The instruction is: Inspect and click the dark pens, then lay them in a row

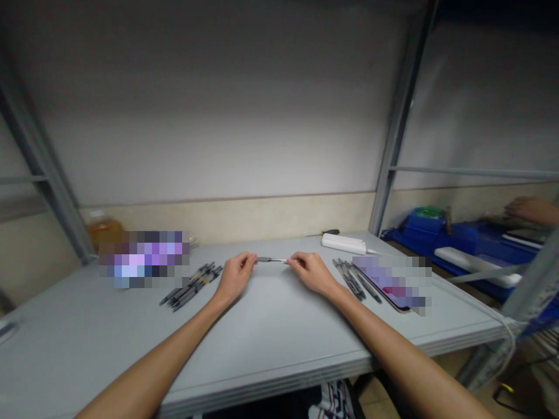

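Just above the middle of the table (271,326), my left hand (236,276) pinches the grey barrel of a pen (264,259). A thin, pale pen refill (279,261) sticks out of the barrel's right end. The fingertips of my right hand (311,272) are closed on the refill's far end. The two hands are a short way apart, with the parts level between them. A pile of several grey pens (192,286) lies to the left of my left hand. More grey pens (351,280) lie to the right of my right hand.
A blurred-out device (148,259) and an amber bottle (102,230) stand at left. A phone-like slab (384,285), a white power strip (343,243) and a screwdriver (331,232) lie at right. Beyond the metal post, another person's hand (533,209) is over blue bins (421,227).
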Action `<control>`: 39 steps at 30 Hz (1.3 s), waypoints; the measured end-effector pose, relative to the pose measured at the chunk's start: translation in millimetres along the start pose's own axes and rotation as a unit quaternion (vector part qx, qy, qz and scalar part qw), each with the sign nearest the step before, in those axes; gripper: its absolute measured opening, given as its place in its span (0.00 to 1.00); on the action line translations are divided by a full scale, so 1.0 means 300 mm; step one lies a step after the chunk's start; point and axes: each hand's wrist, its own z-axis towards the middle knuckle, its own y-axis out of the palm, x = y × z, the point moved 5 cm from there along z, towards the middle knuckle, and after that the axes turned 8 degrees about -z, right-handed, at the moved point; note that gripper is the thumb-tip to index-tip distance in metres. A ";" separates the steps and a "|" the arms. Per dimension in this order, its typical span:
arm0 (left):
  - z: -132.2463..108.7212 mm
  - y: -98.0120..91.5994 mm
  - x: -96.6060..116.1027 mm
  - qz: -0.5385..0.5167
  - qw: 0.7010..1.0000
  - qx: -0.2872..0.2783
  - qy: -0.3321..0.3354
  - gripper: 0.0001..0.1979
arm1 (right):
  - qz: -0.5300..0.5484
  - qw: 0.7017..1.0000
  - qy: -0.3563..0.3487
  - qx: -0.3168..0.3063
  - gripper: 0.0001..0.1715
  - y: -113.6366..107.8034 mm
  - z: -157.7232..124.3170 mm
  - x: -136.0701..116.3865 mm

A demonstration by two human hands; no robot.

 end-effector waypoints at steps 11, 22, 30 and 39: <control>-0.001 0.015 -0.018 -0.095 0.995 -0.026 -0.030 0.19 | 0.179 0.982 0.020 0.053 0.15 -0.024 0.015 0.031; -0.002 0.018 -0.005 -0.058 0.997 -0.046 0.002 0.19 | 0.222 0.972 0.034 0.072 0.16 -0.022 0.025 0.066; 0.010 0.017 -0.060 -0.089 0.992 -0.024 -0.085 0.25 | 0.253 0.963 0.021 0.093 0.13 -0.023 0.024 0.073; 0.015 0.022 -0.064 -0.195 0.974 -0.005 -0.111 0.24 | 0.318 0.939 0.050 0.120 0.15 -0.025 0.037 0.103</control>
